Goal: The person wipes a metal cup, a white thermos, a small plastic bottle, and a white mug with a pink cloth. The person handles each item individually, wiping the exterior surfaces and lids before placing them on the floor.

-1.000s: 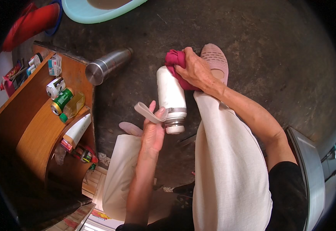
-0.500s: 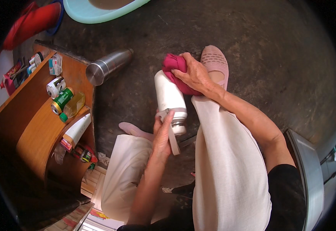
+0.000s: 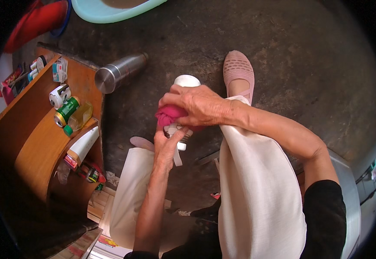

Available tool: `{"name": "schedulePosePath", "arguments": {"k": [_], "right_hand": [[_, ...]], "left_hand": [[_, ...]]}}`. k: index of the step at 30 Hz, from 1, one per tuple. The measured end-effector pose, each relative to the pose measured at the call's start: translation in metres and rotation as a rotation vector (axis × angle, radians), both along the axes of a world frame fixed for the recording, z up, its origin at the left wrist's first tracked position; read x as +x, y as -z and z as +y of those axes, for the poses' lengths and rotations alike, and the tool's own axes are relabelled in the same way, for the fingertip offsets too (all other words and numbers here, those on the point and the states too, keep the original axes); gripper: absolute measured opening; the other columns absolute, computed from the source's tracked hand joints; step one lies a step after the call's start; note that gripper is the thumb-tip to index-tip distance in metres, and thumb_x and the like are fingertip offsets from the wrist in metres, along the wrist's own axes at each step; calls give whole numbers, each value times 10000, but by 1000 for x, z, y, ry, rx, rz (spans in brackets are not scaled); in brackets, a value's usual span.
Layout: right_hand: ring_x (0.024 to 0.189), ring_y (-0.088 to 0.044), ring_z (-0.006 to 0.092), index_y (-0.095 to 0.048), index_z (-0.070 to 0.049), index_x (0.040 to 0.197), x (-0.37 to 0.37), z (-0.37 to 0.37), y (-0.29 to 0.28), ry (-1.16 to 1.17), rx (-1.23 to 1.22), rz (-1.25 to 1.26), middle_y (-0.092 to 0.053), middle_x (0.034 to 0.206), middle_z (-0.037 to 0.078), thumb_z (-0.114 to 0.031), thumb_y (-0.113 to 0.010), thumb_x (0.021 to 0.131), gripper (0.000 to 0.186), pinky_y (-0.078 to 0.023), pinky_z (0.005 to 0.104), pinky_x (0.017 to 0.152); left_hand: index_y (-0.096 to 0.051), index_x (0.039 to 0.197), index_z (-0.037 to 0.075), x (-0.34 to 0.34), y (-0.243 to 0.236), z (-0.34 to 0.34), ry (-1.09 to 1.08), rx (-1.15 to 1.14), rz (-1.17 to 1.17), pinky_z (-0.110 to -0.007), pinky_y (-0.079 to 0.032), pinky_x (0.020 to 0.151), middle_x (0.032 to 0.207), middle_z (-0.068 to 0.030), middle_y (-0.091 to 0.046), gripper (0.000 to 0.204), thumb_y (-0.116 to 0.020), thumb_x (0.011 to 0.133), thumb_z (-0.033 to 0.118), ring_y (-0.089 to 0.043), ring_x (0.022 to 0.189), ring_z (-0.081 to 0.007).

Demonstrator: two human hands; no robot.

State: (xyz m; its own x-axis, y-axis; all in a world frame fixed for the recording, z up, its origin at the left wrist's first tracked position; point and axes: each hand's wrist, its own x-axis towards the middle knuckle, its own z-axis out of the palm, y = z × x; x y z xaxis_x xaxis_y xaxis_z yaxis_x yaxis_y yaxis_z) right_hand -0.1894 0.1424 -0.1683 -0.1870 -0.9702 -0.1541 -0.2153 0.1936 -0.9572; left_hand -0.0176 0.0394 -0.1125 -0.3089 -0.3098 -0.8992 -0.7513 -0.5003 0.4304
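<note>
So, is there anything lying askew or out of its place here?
Yes. A steel flask lies tipped on its side on the floor beside the wooden shelf. The white bottle in the hands looks normal.

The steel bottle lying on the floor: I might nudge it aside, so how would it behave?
The steel bottle lies on its side on the floor, so it would probably roll. Its smooth, shiny wall may feel slippery. It looks stiff and unlikely to dent easily.
</note>
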Motion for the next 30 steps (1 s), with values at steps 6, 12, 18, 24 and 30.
{"name": "schedulePosePath", "arguments": {"k": [6,12,18,24,30], "right_hand": [[919,-673,341,-587,-156,1194,-19,-6,51,291,79,309,-613,1039,140,-179,-755,782,445,-572,424,770],[957,-657,369,-530,-151,1217,2,-5,19,113,98,-58,-625,1061,145,-243,-794,761,535,-541,451,850],[933,-678,339,-522,-107,1202,-21,-4,54,279,214,341,-624,1063,196,-243,-779,792,503,-576,431,705],[966,-675,387,-536,-124,1228,6,-11,5,-50,73,7,-632,1085,193,-258,-802,742,570,-559,464,829],[897,-673,387,-518,-89,1243,-9,-28,33,113,205,250,-622,1069,175,-250,-813,735,609,-558,451,766]], "left_hand": [[-326,1505,14,1,-1,5,-20,-73,-12,-316,-499,933,1261,-122,-582,932,-861,763,190,-594,1102,-189],[-339,1499,21,3,-2,1,-75,-18,-9,-310,-508,914,1250,-110,-585,904,-854,769,159,-604,1074,-179],[-339,1498,4,-2,-2,8,-29,-74,10,-302,-499,920,1228,-113,-599,904,-853,772,169,-604,1067,-169],[-357,1485,0,10,4,-1,106,-100,-51,-308,-490,937,1228,-111,-606,863,-837,790,177,-610,1055,-169],[-327,1502,-6,0,1,8,26,-109,16,-298,-495,930,1244,-127,-598,931,-860,766,198,-612,1056,-175]]}}
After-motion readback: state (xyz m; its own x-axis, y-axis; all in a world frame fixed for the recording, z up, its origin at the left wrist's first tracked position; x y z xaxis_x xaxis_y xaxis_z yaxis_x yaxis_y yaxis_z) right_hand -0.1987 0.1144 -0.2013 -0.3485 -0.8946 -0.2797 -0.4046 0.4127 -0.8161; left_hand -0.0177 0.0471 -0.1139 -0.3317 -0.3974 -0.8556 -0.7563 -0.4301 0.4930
